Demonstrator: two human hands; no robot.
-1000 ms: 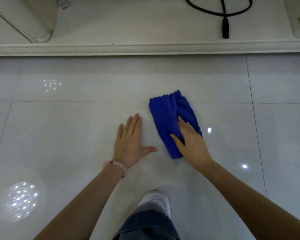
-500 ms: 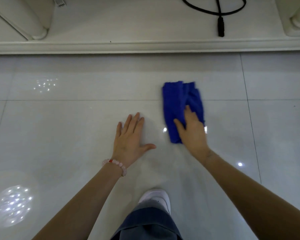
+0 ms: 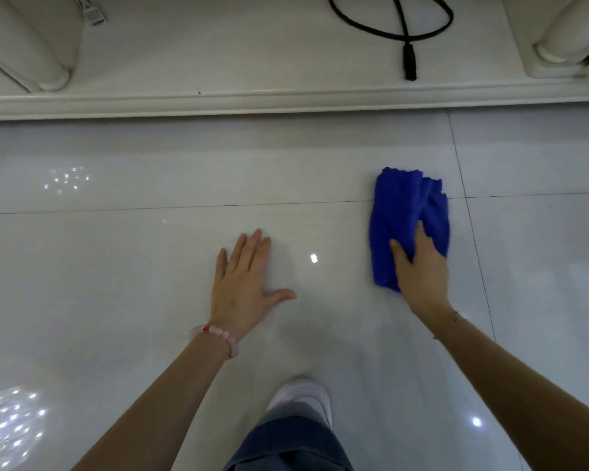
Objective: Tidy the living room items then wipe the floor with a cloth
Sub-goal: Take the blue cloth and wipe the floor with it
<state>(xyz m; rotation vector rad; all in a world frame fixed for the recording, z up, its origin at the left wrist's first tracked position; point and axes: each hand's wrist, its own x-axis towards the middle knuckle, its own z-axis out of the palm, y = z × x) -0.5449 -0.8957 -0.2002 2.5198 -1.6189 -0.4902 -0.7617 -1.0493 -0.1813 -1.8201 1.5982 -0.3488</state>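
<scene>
Head view: right hand (image 3: 422, 277) presses blue cloth (image 3: 402, 212).

You have one view only, from the head, looking forward and steeply down at the tiled floor (image 3: 116, 266) from close above; your forearms enter from the bottom edge, a white ledge (image 3: 218, 102) crosses the top.
</scene>
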